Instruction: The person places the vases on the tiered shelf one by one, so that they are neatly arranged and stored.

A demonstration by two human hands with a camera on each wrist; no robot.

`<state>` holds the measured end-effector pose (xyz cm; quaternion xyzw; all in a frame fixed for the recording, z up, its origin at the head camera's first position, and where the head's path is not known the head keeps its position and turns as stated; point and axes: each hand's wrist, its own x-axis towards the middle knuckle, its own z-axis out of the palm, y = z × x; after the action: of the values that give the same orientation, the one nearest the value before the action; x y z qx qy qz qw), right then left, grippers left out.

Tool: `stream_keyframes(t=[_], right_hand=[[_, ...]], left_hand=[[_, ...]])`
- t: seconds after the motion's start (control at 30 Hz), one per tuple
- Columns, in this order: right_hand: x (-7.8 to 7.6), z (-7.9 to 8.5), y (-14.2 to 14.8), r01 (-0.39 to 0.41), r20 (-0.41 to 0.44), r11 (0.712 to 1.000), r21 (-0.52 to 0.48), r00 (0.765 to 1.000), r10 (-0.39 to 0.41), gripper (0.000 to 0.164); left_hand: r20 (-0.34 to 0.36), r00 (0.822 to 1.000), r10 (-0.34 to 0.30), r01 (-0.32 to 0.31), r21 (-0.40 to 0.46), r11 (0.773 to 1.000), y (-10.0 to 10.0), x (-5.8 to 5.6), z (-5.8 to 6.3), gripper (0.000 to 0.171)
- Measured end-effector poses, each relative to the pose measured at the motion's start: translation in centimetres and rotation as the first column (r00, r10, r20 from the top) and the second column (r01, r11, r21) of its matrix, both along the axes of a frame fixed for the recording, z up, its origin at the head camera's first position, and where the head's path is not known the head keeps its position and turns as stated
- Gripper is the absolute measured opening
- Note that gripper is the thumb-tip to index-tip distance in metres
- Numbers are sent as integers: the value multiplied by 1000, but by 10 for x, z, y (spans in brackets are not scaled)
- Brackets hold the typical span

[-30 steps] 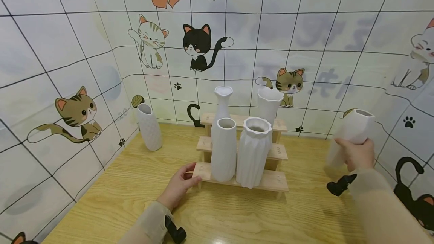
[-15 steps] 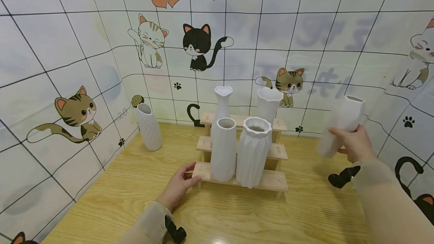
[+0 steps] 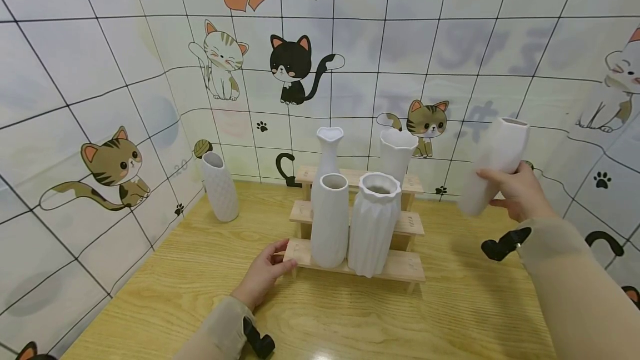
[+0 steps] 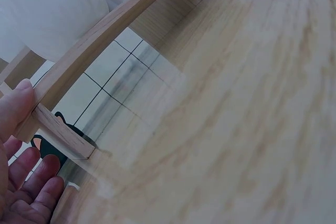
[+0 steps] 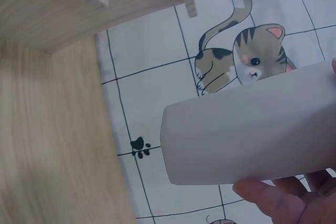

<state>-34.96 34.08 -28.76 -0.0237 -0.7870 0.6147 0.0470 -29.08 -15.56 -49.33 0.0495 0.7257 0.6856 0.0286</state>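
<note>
My right hand (image 3: 522,190) grips a smooth white vase (image 3: 502,146) around its middle, held tilted in the air to the right of the stand. In the right wrist view the vase's body (image 5: 247,129) lies across the picture, clear of the table. My left hand (image 3: 262,274) holds the left end of the lowest step of a three-step wooden stand (image 3: 407,263), thumb at the step's edge and fingers below. On that step stand a plain white vase (image 3: 330,226) and a ribbed white vase (image 3: 372,232). A slim-necked vase (image 3: 329,149) and a flared vase (image 3: 396,151) rise behind them.
Another white vase, with a diamond texture (image 3: 220,190), stands on the wooden table (image 3: 165,293) at the left, near the wall. Cat-printed wall sheets (image 3: 370,54) close off the back and both sides.
My right hand has raised the smooth white vase and carried it a little left, toward the stand. The left hand keeps its place on the step.
</note>
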Motion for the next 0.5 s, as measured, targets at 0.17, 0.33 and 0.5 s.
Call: stream_keyframes(t=[0.17,0.33,0.5], right_hand=[[-3,15,-10,-37,9,999,0,999,37,97],[-8,28,-19,-61,4,998,-9,998,61,96],[-11,41,-31,-77,-11,997,-20,997,77,97]], left_hand=[[-8,1000,-2,2,-22,1000,-1,-1,-2,68],[2,1000,9,-9,-9,1000,-1,0,-1,67],[13,1000,14,-14,-7,1000,1,3,5,65]])
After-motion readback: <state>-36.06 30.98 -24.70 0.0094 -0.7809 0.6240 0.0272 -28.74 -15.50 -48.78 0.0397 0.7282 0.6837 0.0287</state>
